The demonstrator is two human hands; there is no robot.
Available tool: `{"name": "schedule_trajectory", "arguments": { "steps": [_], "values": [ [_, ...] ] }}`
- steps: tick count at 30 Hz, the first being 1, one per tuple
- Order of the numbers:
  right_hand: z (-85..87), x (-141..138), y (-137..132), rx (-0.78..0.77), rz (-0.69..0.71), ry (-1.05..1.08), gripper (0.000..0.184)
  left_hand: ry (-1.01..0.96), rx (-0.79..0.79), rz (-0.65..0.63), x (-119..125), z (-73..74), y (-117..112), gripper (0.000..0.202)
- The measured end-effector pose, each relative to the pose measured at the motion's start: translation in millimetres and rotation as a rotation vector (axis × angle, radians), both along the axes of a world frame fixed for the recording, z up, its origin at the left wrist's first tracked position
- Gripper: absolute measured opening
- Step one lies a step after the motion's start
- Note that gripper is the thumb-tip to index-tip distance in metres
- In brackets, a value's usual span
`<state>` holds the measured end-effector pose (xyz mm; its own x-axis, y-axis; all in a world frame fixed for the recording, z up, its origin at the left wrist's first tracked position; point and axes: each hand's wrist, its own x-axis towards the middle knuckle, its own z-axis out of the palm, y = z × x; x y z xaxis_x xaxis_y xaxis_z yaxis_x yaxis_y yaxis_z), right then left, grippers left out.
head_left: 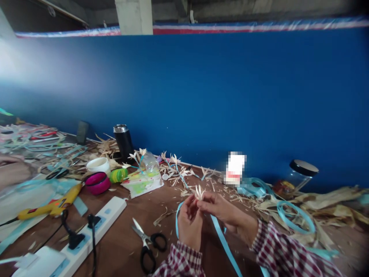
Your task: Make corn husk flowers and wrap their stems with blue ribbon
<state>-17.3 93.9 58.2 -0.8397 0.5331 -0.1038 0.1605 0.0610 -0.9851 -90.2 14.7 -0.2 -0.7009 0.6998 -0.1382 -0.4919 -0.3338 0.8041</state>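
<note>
Between my two hands is a small pale flower of dried husk [198, 192], its pointed petals turned upward. My left hand [189, 221] has its fingers closed round the flower's base. From the other side my right hand [221, 209] pinches the same base, thumb against fingers. A light blue ribbon [223, 242] hangs below the hands, and a loop of it shows left of my left hand. The flower's lower end is hidden by my fingers. Black-handled scissors [149, 243] lie partly open to the left of my left hand.
A white power strip [100, 219] with plugs and a yellow glue gun [54, 204] lie at left. Behind are a black flask [123, 142], tape rolls [98, 182] and finished husk flowers [174, 161]. Ribbon coils [296, 217], husks and a jar [301, 175] are at right. Another person's arm [13, 173] shows far left.
</note>
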Motion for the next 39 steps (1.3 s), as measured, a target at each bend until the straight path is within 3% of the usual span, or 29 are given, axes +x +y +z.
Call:
{"name": "schedule_trajectory", "arguments": {
  "steps": [7, 10, 13, 18, 22, 26, 32, 39],
  "values": [
    [-9.9, 2.5, -4.3, -0.050, -0.039, -0.006, 0.026, -0.006, 0.011, -0.048, 0.4, -11.1, -0.1, 0.047],
    [-13.7, 4.4, 2.2, -0.025, 0.016, 0.007, 0.030, 0.019, 0.029, -0.083, 0.5, -14.4, 1.3, 0.046],
    [-12.7, 6.1, 11.8, -0.008, 0.059, -0.041, 0.037, 0.016, -0.039, -0.036, 2.6, -13.4, 1.7, 0.053],
    [-12.7, -7.0, 43.7, 0.324, -0.086, -0.307, 0.032, 0.148, -0.159, -0.030, 6.5, -6.0, -2.0, 0.039],
    [-24.0, -32.9, 71.3, 0.506, -0.196, -0.452, 0.029, 0.123, -0.188, 0.018, 8.3, -2.3, -1.6, 0.038],
    [-38.1, -55.4, 80.8, 0.603, -0.258, -0.581, 0.026, 0.071, -0.174, 0.098, 10.0, -3.0, 2.0, 0.038],
    [-45.6, -58.8, 88.5, 0.536, -0.218, -0.658, 0.027, 0.076, -0.198, 0.025, 5.8, -6.3, 1.1, 0.038],
    [-26.6, -46.2, 106.4, 0.272, -0.194, -0.519, 0.026, 0.008, -0.207, -0.039, 3.3, -3.7, -1.0, 0.036]
  ]
}}
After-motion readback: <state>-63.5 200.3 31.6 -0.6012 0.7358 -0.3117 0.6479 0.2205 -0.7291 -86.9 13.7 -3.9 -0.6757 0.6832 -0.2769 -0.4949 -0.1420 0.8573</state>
